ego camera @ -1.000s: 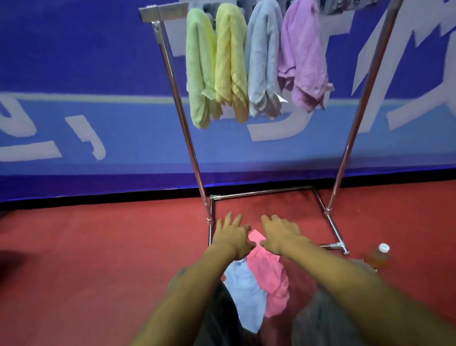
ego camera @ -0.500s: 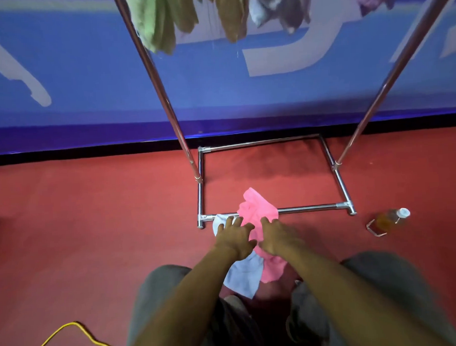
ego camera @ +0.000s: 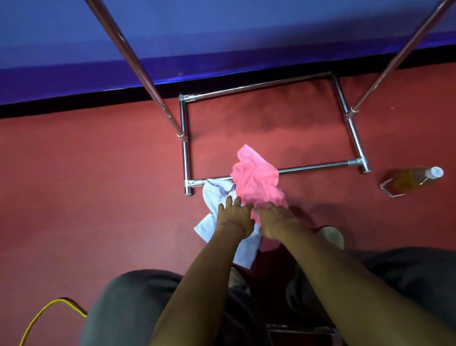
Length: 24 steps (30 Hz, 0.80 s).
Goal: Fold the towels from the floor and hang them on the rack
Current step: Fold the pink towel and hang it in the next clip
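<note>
A crumpled pink towel lies on the red floor across the front bar of the metal rack base. A pale blue towel lies partly under it, to its left. My left hand reaches down with straight fingers over the seam between the two towels. Beside it, my right hand stretches flat over the near part of the pink towel. Neither hand grips cloth. The rack's top rail is out of view above.
Two slanted rack poles rise out of the frame. A bottle of amber liquid lies on the floor right of the rack. A yellow cable curls at lower left. A blue wall banner stands behind the rack.
My view has tipped downward, so the hanging towels have left the frame. Both hands have come lower toward the pink and blue towels on the floor.
</note>
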Each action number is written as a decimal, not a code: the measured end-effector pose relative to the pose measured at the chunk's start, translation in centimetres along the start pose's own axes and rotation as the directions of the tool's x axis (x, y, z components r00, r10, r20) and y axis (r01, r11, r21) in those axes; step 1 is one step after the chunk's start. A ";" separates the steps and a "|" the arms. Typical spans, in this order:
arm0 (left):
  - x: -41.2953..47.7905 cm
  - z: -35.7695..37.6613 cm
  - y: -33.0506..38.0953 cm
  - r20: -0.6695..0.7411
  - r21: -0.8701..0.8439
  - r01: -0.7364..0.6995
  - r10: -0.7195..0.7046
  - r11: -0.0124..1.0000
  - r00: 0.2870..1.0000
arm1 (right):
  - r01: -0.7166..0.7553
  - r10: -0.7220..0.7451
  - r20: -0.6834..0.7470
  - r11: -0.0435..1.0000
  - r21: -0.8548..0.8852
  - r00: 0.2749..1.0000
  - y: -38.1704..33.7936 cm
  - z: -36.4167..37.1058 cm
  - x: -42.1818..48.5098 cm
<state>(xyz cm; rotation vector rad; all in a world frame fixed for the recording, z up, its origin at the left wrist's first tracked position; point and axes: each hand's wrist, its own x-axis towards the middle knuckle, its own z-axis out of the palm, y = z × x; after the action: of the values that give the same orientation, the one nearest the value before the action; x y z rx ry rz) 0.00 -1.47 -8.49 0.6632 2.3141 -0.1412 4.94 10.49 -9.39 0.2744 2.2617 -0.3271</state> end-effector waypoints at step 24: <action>3.1 3.9 -0.2 0.150 -0.291 0.116 -0.074 0.950 0.986 | -0.293 0.339 0.124 0.510 0.809 0.933 0.7 5.0 6.9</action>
<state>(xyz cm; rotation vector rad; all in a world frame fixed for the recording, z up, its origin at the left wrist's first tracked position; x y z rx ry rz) 0.44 -1.42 -13.44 0.3758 2.1740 0.1155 4.15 10.14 -17.91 1.1878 1.8801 -1.1880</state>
